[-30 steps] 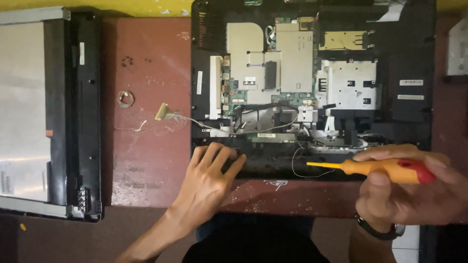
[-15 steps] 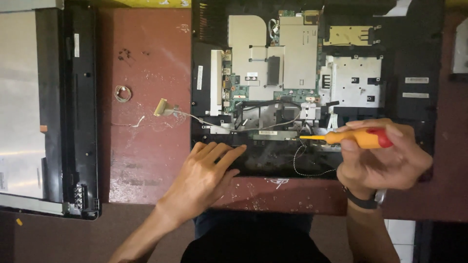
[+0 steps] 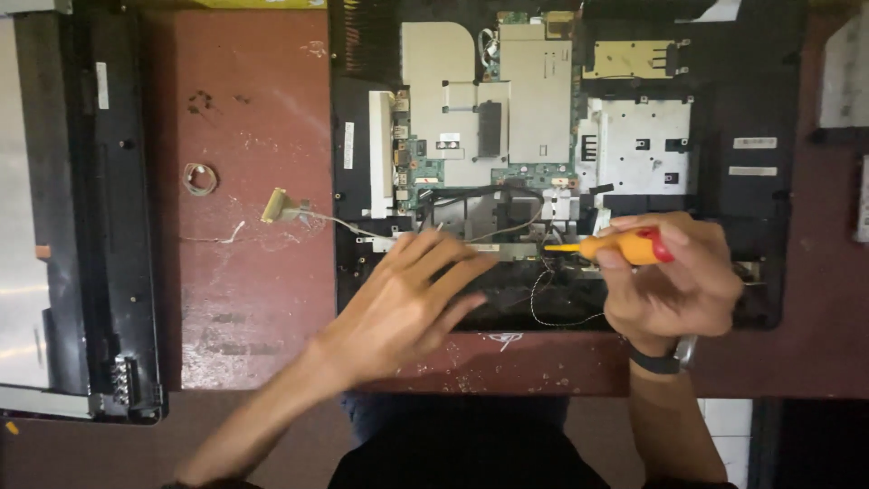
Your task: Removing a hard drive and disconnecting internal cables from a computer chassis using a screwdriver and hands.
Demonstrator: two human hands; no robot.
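My right hand (image 3: 674,276) is wrapped around a screwdriver (image 3: 615,246) with a yellow and red handle, fingers closed on it, and I hold it nearly level with its tip pointing left into the lower middle of the opened laptop base (image 3: 561,163). The tip sits just beside a tangle of thin black wires (image 3: 543,294) near the front edge (whether it touches a screw I cannot tell). My left hand (image 3: 407,303) lies flat and open on the same front edge, fingers spread and pointing up and right toward the screwdriver tip, holding nothing. The green circuit board (image 3: 453,172) and its pale metal shields (image 3: 534,86) lie bare above both hands. The base rests on a reddish-brown desk (image 3: 253,299). Left of my left hand, a flat cable with a tan connector (image 3: 274,206) trails out from the base, and a small ring (image 3: 199,177) lies further left. At the far left lies 1 detached black screen panel (image 3: 81,217).
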